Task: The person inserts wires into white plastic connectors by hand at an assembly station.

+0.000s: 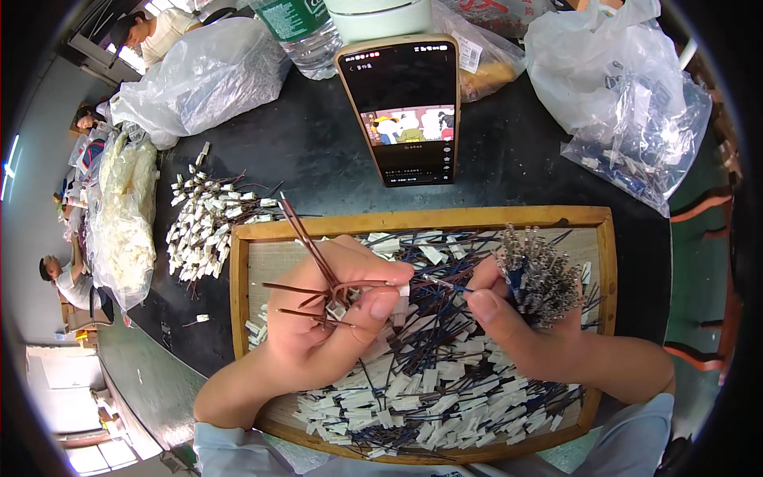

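Observation:
My left hand [314,338] is closed round several brown wires [306,237] whose ends stick out between the fingers. Its thumb and forefinger pinch a small white connector [404,302] with a brown wire running to it. My right hand [528,342] holds a thick bunch of dark blue wires tipped with metal terminals [548,282]. Between that thumb and forefinger is a single blue wire [451,285], its metal tip pointing left, close to the connector; whether they touch I cannot tell. Below both hands, a wooden-rimmed tray [429,217] holds many white connectors with brown and blue wires [445,397].
A phone [401,119] stands upright behind the tray. More wired white connectors [211,222] lie piled on the black table [318,159] at left. Plastic bags [203,79], a water bottle [298,36] and a clear bag [636,135] line the far side. Other people sit at left.

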`<state>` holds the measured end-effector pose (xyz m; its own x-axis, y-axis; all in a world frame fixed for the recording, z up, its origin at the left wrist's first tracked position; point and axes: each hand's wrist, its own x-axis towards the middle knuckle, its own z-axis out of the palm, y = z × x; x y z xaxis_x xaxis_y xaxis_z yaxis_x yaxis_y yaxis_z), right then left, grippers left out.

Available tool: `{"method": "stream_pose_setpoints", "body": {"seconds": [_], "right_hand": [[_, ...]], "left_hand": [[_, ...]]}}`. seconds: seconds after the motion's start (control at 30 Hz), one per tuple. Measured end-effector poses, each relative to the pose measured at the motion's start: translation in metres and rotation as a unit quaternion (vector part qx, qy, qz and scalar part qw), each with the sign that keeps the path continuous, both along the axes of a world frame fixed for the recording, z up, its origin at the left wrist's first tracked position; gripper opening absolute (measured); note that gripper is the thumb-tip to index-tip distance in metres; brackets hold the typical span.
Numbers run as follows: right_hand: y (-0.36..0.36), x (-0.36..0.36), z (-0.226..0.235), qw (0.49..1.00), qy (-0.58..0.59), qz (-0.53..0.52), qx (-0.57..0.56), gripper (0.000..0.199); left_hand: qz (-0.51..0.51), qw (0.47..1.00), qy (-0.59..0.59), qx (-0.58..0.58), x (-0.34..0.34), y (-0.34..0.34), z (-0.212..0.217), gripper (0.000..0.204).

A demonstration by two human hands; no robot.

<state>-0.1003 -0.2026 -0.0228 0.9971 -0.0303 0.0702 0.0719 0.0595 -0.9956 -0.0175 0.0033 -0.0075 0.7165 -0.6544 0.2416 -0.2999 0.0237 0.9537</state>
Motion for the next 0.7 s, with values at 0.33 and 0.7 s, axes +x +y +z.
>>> {"method": "stream_pose_setpoints", "body": {"seconds": [0.33,0.7], "right_hand": [[-0.001,0.002,-0.005,1.0,0.007,0.025,-0.013,0.008],[-0.003,0.003,-0.004,0.993,0.088,0.08,-0.005,0.014]], "left_hand": [[-0.048,0.991,-0.124,0.034,0.007,-0.005,0.002,0.013],[-0.065,0.982,-0.152,0.089,-0.002,-0.004,0.005,0.014]]}}
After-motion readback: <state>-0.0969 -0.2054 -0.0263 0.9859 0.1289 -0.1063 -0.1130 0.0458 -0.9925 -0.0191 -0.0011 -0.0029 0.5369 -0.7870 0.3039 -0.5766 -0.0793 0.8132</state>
